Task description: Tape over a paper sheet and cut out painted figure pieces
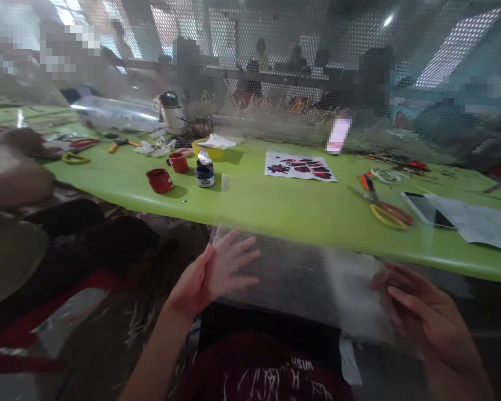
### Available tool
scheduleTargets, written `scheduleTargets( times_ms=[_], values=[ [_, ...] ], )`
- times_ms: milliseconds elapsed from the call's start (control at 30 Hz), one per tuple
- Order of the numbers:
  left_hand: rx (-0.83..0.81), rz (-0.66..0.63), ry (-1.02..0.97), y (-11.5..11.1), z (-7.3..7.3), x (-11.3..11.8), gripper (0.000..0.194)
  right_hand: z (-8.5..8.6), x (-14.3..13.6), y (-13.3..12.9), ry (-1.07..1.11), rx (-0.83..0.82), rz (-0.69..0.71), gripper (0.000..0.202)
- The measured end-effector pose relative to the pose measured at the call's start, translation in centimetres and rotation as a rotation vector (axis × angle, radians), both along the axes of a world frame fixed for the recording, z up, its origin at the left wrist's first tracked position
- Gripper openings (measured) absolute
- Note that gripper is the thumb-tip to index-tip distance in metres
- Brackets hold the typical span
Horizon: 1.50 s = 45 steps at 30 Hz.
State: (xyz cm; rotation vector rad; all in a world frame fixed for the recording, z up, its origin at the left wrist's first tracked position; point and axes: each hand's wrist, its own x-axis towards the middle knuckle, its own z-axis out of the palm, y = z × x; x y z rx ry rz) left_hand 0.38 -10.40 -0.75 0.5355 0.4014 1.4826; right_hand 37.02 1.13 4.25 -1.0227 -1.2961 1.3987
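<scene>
A thin see-through sheet stretches between my two hands, below the front edge of the table. My left hand lies behind its left part, and the spread fingers show through the film. The thumb is near the sheet's left edge; whether it presses on the film I cannot tell. At the other end my right hand pinches the sheet, with thumb and fingers together. A whiter, cloudier area of the sheet is close to the right hand.
The green table carries red pots, a dark blue jar, a yellow bowl, a printed sheet, scissors and a phone. Another person's arm is at left. Mesh stands behind.
</scene>
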Motion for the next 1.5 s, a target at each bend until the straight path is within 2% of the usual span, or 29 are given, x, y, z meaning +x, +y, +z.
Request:
scheduleTargets(
  times_ms=[167,400,467,533,633,733,900,1000,1067,1133,1233,1367,1500],
  values=[
    [-0.038,-0.032,0.109,0.2,-1.2,-0.8,0.049,-0.5,0.3,-0.1,0.027,0.052,0.012,0.03],
    [0.08,-0.065,0.026,-0.4,-1.4,-1.1,0.047,-1.3,0.1,0.0,0.108,0.193,0.037,0.023],
    [0.065,-0.039,0.053,-0.5,-1.4,-1.0,0.044,-1.7,0.0,0.1,0.133,0.215,0.052,0.023],
    [0.013,0.019,0.106,-0.5,-1.2,-1.0,0.042,-1.8,-0.2,0.4,0.12,0.171,0.068,0.025],
    [-0.059,0.129,0.23,0.0,-0.1,-1.3,0.038,-1.2,-0.8,1.0,0.104,0.125,0.09,0.023],
    [-0.081,0.269,0.454,0.9,2.4,-2.1,0.038,0.4,-2.1,2.2,0.157,0.182,0.087,0.017],
    [0.088,0.442,0.784,3.2,7.6,-2.9,0.068,4.2,-5.1,4.4,0.223,0.284,-0.036,0.023],
    [0.181,0.579,0.906,5.3,10.1,-2.6,0.065,6.4,-6.8,5.5,0.261,0.42,-0.068,0.024],
    [0.235,0.692,0.96,6.8,11.2,-2.0,0.06,7.6,-7.8,6.0,0.294,0.525,-0.09,0.024],
    [0.275,0.79,0.969,8.1,11.8,-1.3,0.058,8.6,-8.7,6.2,0.321,0.588,-0.121,0.024],
    [0.307,0.857,0.904,9.7,11.6,-0.1,0.052,9.4,-9.9,5.8,0.362,0.569,-0.129,0.028],
    [0.358,0.82,0.831,10.5,10.8,1.1,0.051,9.4,-10.9,4.9,0.418,0.529,-0.071,0.033],
    [0.388,0.753,0.795,10.2,11.0,1.5,0.056,9.2,-10.9,4.5,0.397,0.533,-0.06,0.033]
  ],
)
